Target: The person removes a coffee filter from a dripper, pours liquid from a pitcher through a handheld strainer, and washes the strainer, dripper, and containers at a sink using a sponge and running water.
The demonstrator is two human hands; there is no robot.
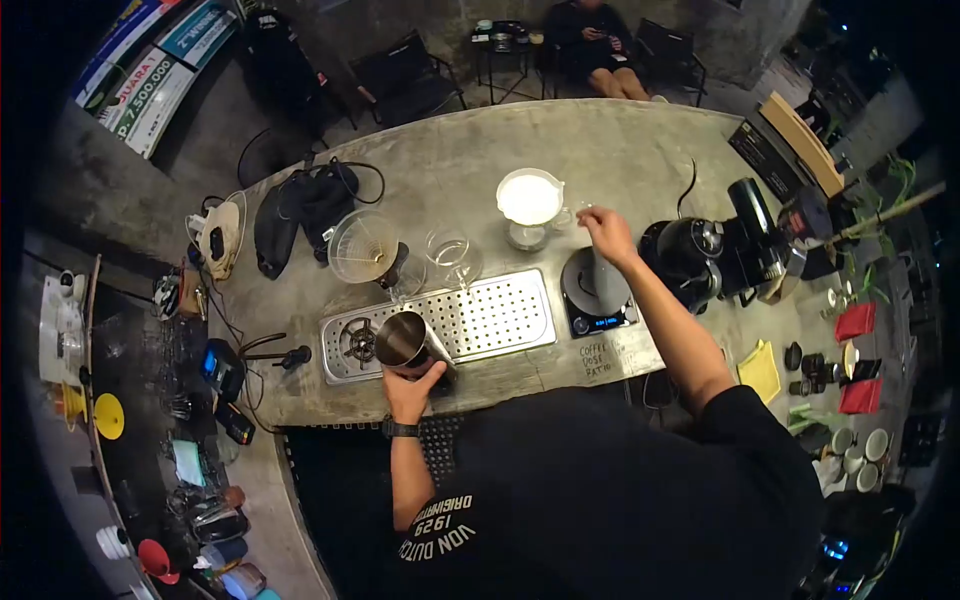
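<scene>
My left hand (407,392) is wrapped round a tall steel cup (401,338), tilted so its open mouth shows, over the near edge of the perforated metal drip tray (500,312). My right hand (611,240) reaches across the scale (598,323), its fingertips pinched together beside a clear handle. That handle is next to a vessel with a bright white round top (530,197) and a glass base. Whether the fingers grip anything there is too small to make out. A round dark lid or kettle base (595,280) covers most of the scale.
Left on the counter stand a cone dripper (362,245) and a clear glass (447,247). Black coffee equipment (690,250) crowds the right, near a yellow cloth (759,372). A black bag (290,215) and cables lie at the left. A person (595,35) sits beyond the counter.
</scene>
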